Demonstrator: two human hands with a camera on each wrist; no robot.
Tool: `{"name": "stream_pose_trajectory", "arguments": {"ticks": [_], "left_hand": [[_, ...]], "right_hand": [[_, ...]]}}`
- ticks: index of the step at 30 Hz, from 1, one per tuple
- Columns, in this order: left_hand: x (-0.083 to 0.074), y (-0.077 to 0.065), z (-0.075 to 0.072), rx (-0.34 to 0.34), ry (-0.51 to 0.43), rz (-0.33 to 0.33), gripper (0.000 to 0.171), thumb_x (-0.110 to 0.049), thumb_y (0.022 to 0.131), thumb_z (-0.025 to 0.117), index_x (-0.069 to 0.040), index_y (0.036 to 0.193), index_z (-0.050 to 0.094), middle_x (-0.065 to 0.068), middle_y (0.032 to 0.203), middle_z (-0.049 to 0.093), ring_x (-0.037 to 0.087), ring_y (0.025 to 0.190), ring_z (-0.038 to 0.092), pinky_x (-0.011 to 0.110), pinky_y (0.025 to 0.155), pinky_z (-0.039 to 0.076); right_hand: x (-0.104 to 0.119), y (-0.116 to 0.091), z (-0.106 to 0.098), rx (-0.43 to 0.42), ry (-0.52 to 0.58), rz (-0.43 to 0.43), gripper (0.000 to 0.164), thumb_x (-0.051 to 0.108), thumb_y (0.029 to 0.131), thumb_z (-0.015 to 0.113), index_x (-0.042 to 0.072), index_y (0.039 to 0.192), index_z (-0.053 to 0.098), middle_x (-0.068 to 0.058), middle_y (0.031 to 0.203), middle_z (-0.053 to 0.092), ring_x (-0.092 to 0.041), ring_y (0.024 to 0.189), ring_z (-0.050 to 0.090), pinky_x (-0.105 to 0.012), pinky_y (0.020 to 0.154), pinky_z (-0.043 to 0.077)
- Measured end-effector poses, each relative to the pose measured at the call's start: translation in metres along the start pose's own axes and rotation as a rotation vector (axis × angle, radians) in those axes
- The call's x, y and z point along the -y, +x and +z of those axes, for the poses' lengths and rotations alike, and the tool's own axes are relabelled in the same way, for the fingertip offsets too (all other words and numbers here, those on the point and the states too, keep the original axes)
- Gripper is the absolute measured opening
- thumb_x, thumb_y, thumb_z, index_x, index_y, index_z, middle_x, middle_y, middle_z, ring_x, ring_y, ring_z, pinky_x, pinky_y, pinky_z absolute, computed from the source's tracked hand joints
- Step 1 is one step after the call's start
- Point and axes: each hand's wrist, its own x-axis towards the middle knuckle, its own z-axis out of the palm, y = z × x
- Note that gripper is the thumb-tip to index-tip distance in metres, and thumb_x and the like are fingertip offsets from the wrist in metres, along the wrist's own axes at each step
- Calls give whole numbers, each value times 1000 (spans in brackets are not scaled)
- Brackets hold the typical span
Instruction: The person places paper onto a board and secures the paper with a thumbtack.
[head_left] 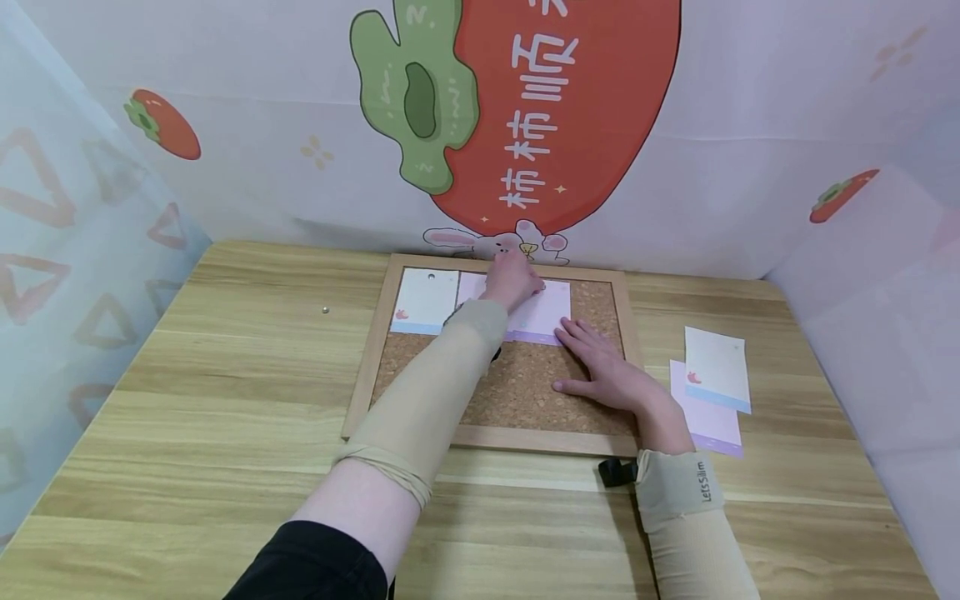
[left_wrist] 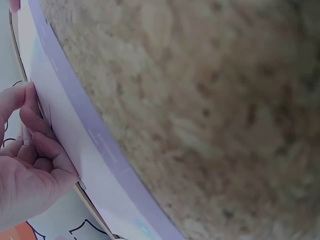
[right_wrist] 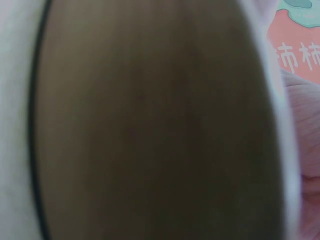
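Observation:
My left hand (head_left: 513, 282) is at the top of the framed corkboard (head_left: 525, 387), over pale purple note paper (head_left: 543, 310). Its fingers are curled, with thumb and fingertips together at the paper's top edge in the left wrist view; anything between them is hidden. Spread flat, my right hand (head_left: 603, 367) rests with its fingertips at the paper's lower right corner and on the cork. Left of the purple paper, a white note card (head_left: 422, 302) with a blue lower band lies on the board, a small silver tack (head_left: 431, 276) near its top edge.
Right of the board, a white card (head_left: 716, 362) overlaps a purple card (head_left: 708, 417) on the wooden table (head_left: 225, 375). A tiny silver tack (head_left: 326, 310) lies left of the board. A printed cloth backdrop (head_left: 285, 175) stands behind the table.

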Motion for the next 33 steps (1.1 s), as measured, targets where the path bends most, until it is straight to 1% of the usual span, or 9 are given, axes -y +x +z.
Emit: {"name": "stream_pose_trajectory", "arguments": {"ticks": [5,10,13,17,20,24,27,31,33], "left_hand": [[-1,-1,1,-9,-2,-7,16,-25,91,73,-9,94,75,4,97,70,20,94,61,35,89,55],[0,0,1,-18,1,3,17,-26,91,73,-9,94,74,4,98,69,20,95,61,35,89,55],[3,2,1,-24,-45,7,18,-24,91,73,-8,98,70,5,99,68,21,96,60,36,89,55],[7,4,-1,-20,-115,-1,19,-21,92,72,-9,103,63,6,101,66,22,99,60,37,93,54],[10,4,-3,-4,-148,3,16,-22,94,69,-7,101,68,6,103,67,21,99,59,36,95,52],[10,2,-8,7,-172,16,18,-24,95,67,-7,98,75,5,101,70,20,93,59,33,88,52],[7,-3,-12,38,-179,20,23,-27,97,65,-7,105,75,6,104,70,20,94,59,34,87,52],[3,-7,-20,118,-198,29,31,-32,99,62,-8,115,73,7,113,68,22,102,58,37,97,51],[2,-9,-25,160,-193,40,33,-33,99,61,-8,120,70,7,117,67,22,105,58,37,101,50]], "right_hand": [[0,0,-1,1,1,-2,85,35,93,70,6,158,24,-15,168,14,-40,156,5,-60,125,7],[0,0,-1,-1,-4,-6,85,35,93,70,6,158,25,-15,168,15,-40,156,5,-60,125,8],[0,0,-1,-1,-4,-7,85,35,93,70,6,158,24,-15,168,15,-40,156,5,-60,125,7],[-1,0,0,3,-3,-5,85,36,93,70,6,158,24,-15,168,14,-40,156,4,-61,124,7],[-2,0,0,4,-2,-2,86,37,93,70,7,159,24,-14,169,13,-39,156,3,-61,124,7],[-2,0,0,3,-6,1,86,38,93,69,8,159,23,-14,169,13,-39,156,3,-60,125,7],[-2,1,0,4,-6,2,86,39,93,69,8,159,23,-14,169,13,-39,156,3,-61,124,8],[-3,1,0,4,1,9,86,40,93,69,8,159,24,-13,169,13,-39,156,3,-61,124,8],[-3,1,0,5,3,12,86,40,93,69,9,159,23,-13,169,13,-39,156,3,-61,124,8]]}}
